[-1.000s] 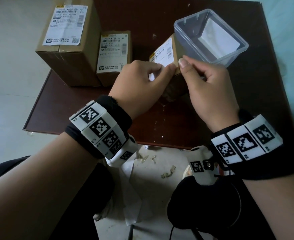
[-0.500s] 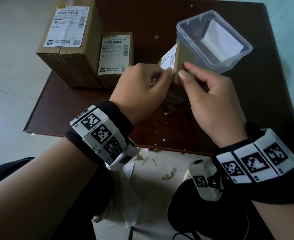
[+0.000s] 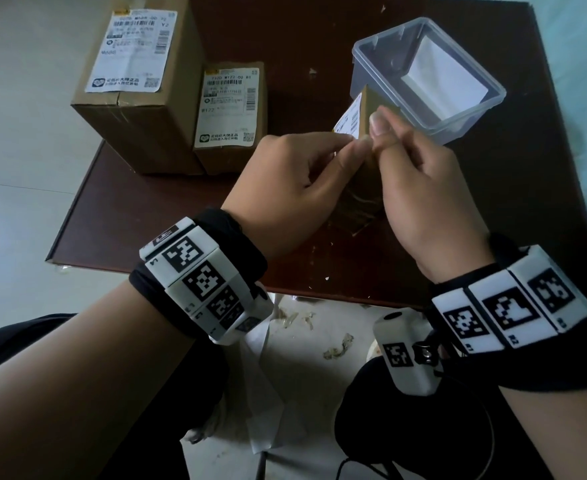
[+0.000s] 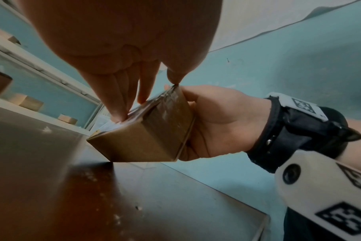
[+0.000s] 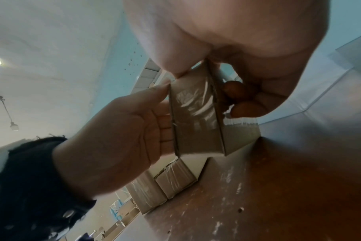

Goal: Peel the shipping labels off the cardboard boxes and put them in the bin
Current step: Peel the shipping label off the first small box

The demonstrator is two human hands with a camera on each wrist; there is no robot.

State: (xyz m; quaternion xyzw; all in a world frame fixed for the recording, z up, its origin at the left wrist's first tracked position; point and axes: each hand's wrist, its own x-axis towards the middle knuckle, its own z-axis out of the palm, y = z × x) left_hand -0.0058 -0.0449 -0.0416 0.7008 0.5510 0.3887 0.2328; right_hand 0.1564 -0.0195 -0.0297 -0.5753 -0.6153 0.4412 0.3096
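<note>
Small box (image 3: 366,157) tilted on one corner, top toward bin (image 3: 427,81), both hands clamped around it

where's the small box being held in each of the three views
Head: small box at centre right, tilted up on the table between both hands, its label facing left.
Left wrist: small box at centre, one corner on the table, right hand behind it.
Right wrist: small box at centre, left hand on its left side.
Shared landmark: the dark brown table.
</note>
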